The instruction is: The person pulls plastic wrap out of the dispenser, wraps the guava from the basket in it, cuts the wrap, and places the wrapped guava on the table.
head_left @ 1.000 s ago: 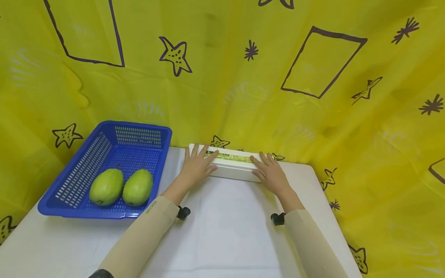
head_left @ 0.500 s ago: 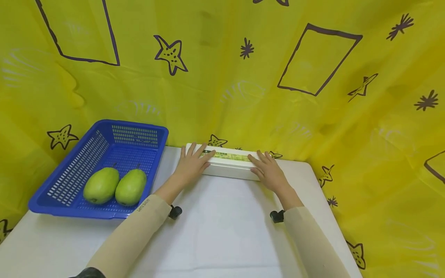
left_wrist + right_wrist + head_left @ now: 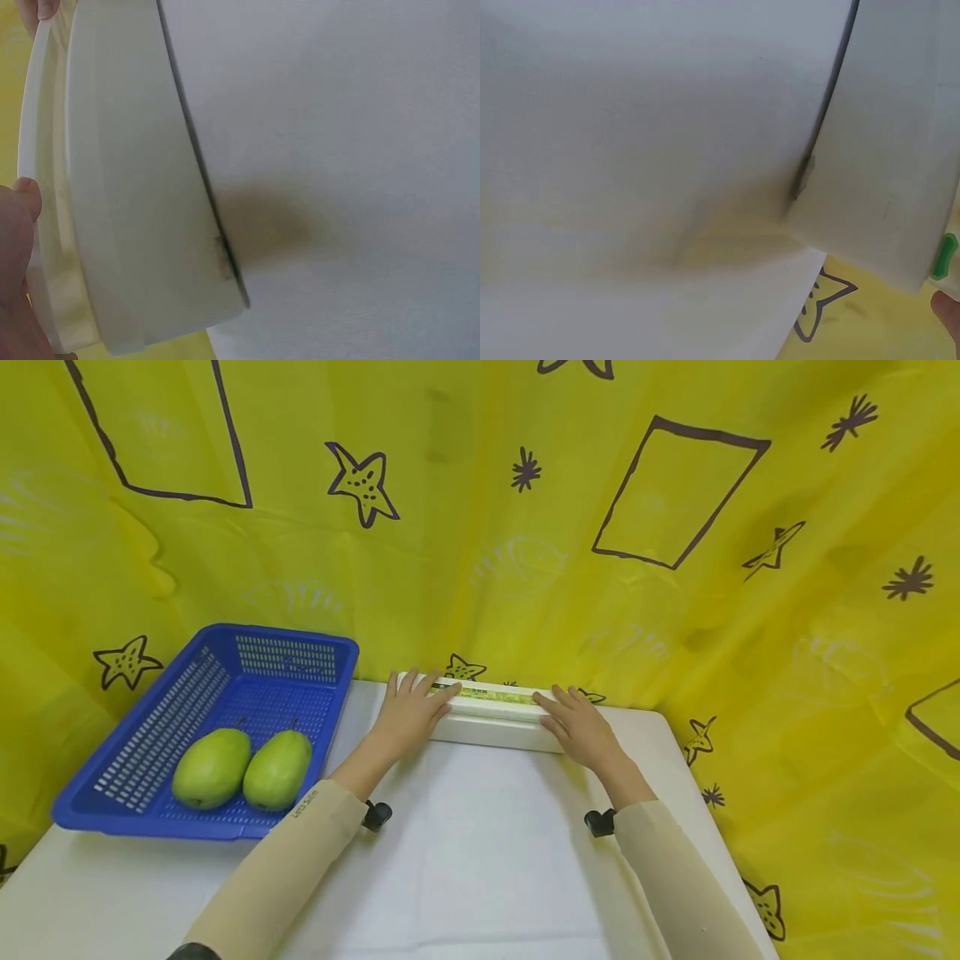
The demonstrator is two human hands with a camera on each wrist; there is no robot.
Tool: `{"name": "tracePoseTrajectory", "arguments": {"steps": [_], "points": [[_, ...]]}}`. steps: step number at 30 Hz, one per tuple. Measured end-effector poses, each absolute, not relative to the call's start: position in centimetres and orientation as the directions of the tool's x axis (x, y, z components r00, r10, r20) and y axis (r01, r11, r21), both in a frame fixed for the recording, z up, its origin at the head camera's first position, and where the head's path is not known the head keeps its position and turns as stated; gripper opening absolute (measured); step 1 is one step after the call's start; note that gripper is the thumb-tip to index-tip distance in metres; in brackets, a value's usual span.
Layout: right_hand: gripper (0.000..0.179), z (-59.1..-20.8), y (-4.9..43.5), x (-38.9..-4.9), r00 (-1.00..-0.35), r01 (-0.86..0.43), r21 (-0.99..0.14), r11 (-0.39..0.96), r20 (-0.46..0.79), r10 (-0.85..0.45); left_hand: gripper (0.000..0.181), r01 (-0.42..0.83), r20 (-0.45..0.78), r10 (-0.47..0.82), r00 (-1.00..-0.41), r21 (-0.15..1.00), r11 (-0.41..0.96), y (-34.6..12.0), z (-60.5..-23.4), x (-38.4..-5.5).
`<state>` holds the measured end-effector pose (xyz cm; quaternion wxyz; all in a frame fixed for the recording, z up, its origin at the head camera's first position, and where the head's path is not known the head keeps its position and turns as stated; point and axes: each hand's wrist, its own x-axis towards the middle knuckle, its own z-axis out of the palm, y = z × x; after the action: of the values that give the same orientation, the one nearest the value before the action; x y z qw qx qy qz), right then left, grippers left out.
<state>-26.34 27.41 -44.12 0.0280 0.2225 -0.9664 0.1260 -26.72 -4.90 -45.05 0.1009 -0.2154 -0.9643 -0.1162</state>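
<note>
Resting on a long white box, the left hand covers one end and the right hand the other. The left hand's fingers are spread apart across the top, its thumb at the near edge; the left wrist view shows a digit touching the rim. The right hand's fingers are likewise spread over the top at its end. Between the hands runs a yellow-green label; below it, a groove divides the box's upper part from its front face. A green tab on the box lies just beside a fingertip of the right hand.

Left of the left hand, and apart from it, stands a blue basket containing two green fruits, side by side, with stems pointing away from the person. Under both hands and the box extends a white-covered table. Behind each hand, toward the person, come a black wrist device and a beige sleeve. Beyond the fingertips hangs a yellow curtain printed with dark-outlined starfish.
</note>
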Motion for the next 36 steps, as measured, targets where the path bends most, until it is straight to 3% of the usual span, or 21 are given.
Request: {"name": "tracePoseTrajectory", "arguments": {"steps": [11, 15, 17, 21, 25, 29, 36], "points": [[0.047, -43.3, 27.4, -26.8, -0.898, -0.439, -0.231, 0.868, 0.152, -0.413, 0.04, 0.416, 0.208, 0.377, -0.903, 0.198, 0.888, -4.8, -43.2, -27.4], [0.048, -43.2, 27.1, -26.4, -0.875, -0.462, -0.205, 0.863, 0.264, -0.406, 0.039, 0.417, 0.222, 0.371, -0.902, 0.224, 0.881, -4.8, -42.8, -27.8], [0.048, -43.3, 26.8, -26.1, -0.832, -0.5, -0.181, 0.847, 0.371, -0.412, 0.039, 0.417, 0.233, 0.365, -0.901, 0.243, 0.876, -4.8, -42.6, -27.9], [0.041, -44.2, 26.4, -25.5, -0.678, -0.582, -0.078, 0.809, 0.597, -0.43, 0.04, 0.411, 0.235, 0.354, -0.905, 0.274, 0.869, -4.8, -42.3, -28.1], [0.036, -45.0, 26.4, -25.0, -0.581, -0.59, -0.016, 0.807, 0.703, -0.411, 0.04, 0.406, 0.248, 0.341, -0.906, 0.29, 0.867, -4.8, -42.2, -28.2], [0.041, -45.4, 26.4, -25.0, -0.579, -0.582, -0.026, 0.813, 0.715, -0.391, 0.039, 0.405, 0.286, 0.329, -0.9, 0.272, 0.873, -4.6, -42.1, -28.5], [0.054, -45.4, 26.5, -25.4, -0.642, -0.563, -0.049, 0.825, 0.655, -0.398, 0.036, 0.401, 0.342, 0.298, -0.891, 0.287, 0.87, -4.4, -41.9, -28.7]]}}
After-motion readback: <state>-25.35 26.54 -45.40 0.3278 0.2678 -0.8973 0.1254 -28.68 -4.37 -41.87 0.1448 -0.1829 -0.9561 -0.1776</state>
